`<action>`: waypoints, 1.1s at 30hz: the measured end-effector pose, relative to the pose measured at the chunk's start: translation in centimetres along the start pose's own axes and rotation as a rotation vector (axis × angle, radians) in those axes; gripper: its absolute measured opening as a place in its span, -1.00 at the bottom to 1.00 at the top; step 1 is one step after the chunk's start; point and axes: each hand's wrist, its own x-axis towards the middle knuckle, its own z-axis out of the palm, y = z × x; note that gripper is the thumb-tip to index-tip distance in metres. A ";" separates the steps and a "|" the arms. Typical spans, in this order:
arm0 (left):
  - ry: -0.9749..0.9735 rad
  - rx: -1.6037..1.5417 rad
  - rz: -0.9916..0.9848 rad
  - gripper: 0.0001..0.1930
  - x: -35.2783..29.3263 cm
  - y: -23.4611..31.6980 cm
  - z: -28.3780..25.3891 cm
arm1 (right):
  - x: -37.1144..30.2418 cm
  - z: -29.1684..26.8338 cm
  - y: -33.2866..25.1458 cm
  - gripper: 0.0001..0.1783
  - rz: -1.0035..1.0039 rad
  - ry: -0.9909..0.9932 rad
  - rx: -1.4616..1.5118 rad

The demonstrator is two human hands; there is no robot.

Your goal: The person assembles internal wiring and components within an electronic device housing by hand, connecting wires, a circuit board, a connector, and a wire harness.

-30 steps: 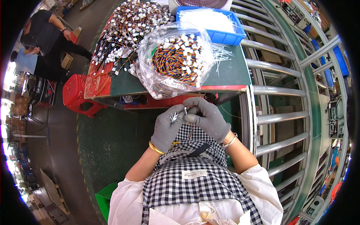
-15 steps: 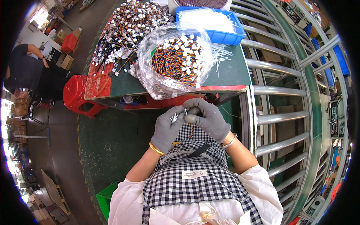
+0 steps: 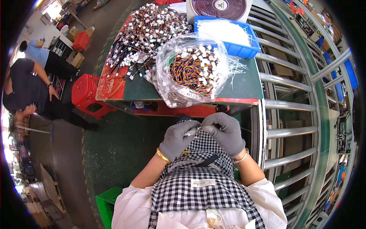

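From that person's head, a wide fisheye camera looks down, close over the black-and-white checked cloth apron (image 3: 202, 197).

View shifts: more of the white-framed, purple-grilled round fan (image 3: 206, 7) shows nr 12–1 o'clk. L hand in grey glove (image 3: 176, 140) & R hand in grey glove (image 3: 228, 134) now sit lower, twd 6 o'clk. Co-worker in black top (image 3: 23, 74) is now off 10, nearer 9; 2nd person in light-blue top (image 3: 37, 54) shows nr 10, unlike half a sec ago.

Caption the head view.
Grey-gloved left hand holds white strips beside grey-gloved right hand; clear plastic bag of multicoloured wires beyond.
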 end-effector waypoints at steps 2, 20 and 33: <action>-0.020 -0.058 0.015 -0.73 -0.1 -0.4 -0.3 | 0.4 0.0 0.1 -0.83 0.087 0.006 0.095; 0.077 -0.173 -0.025 -0.74 0.6 -0.3 -3.2 | 0.2 2.4 -0.3 -0.71 0.470 -0.315 0.799; 0.848 -0.288 -0.168 -0.61 14.0 -8.6 -19.5 | 10.2 0.3 4.0 -0.75 -0.337 0.254 -0.688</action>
